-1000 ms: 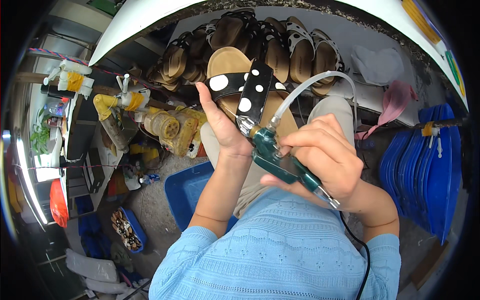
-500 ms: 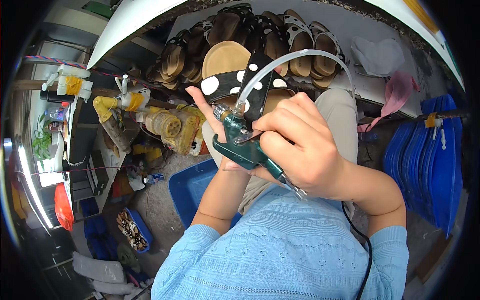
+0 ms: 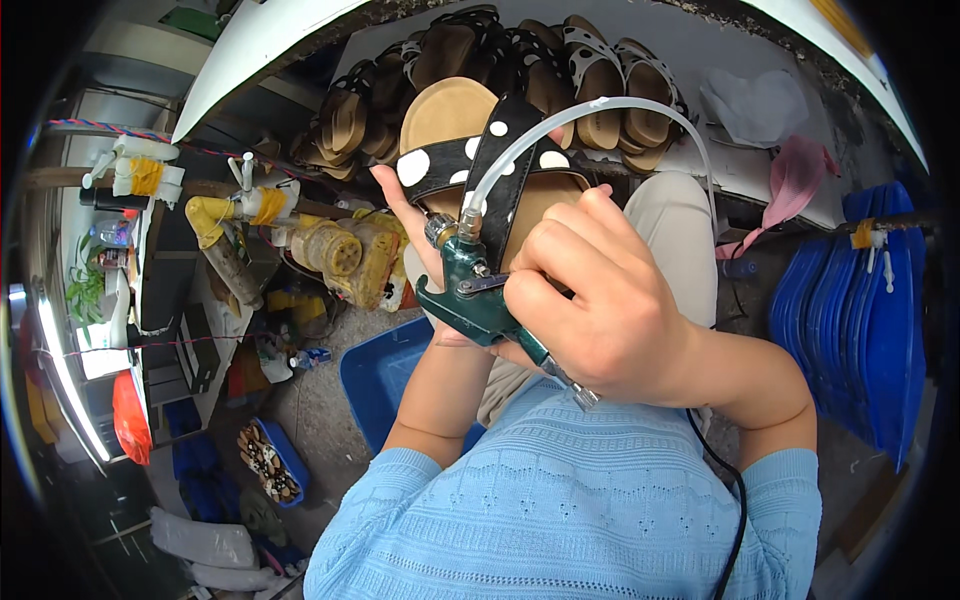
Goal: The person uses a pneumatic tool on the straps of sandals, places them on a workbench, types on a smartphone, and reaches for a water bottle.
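Stacked sandals (image 3: 560, 60) close ahead, seemingly.

Soft, even daylight fills the middle, and the right hand (image 3: 600, 310) is sharp and evenly lit, with only faint shadow beneath it. Far left of that hand a bright strip (image 3: 60, 370) glares white. The fisheye bends straight edges hard toward the rim, where the corners fall to black. No motion blur shows.

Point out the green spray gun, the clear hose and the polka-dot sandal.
green spray gun (image 3: 470, 300), head view, on its body.
clear hose (image 3: 600, 105), head view, top of its arch.
polka-dot sandal (image 3: 455, 105), head view, on the tan footbed.
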Demonstrator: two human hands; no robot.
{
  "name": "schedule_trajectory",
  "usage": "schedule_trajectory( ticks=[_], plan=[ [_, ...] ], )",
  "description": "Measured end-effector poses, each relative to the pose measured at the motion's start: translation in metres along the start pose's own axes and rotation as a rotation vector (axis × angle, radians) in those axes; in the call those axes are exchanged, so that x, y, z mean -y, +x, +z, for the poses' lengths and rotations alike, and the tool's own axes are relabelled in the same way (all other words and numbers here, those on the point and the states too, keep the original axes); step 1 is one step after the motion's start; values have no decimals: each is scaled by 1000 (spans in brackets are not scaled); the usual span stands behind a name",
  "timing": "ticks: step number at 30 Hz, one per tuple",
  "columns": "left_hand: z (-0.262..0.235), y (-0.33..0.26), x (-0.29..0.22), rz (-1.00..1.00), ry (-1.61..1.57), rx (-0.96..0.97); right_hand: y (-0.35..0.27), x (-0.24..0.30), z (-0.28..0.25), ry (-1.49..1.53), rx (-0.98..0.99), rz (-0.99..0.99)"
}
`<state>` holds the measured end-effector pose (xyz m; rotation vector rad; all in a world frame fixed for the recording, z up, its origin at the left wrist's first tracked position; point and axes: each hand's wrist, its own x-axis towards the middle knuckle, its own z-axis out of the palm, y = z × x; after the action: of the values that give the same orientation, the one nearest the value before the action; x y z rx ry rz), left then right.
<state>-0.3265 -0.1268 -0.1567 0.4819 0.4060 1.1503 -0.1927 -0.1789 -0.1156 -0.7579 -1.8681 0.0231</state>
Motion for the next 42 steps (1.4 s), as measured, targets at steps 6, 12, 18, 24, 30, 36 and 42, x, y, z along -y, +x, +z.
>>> schedule_trajectory(
  ticks=[6, 12, 18, 24, 30, 36, 42],
  plan=[
    [-12, 11, 3, -20, 76, -18, 1, -5, -8, -5, 29, 22],
    [-5, 2, 0, 7, -13, -80, 8, -4, -18, 50, 116, 37],
    [-4, 20, -30, 213, 5, 160, -2, -5, -57, 148, -2, 21],
    [31, 127, -211, 108, 114, 513, 3, -23, -84, 191, -187, 75],
    [-9, 194, -316, 268, 1086, -345, -23, -44, -87, 148, -227, 133],
    [-49, 197, -281, 758, 1971, -475, -31, -64, -84, 237, -184, 225],
    [-110, 176, -346, 1183, 2106, -711, -50, -72, -93, 265, -133, 221]
  ],
)
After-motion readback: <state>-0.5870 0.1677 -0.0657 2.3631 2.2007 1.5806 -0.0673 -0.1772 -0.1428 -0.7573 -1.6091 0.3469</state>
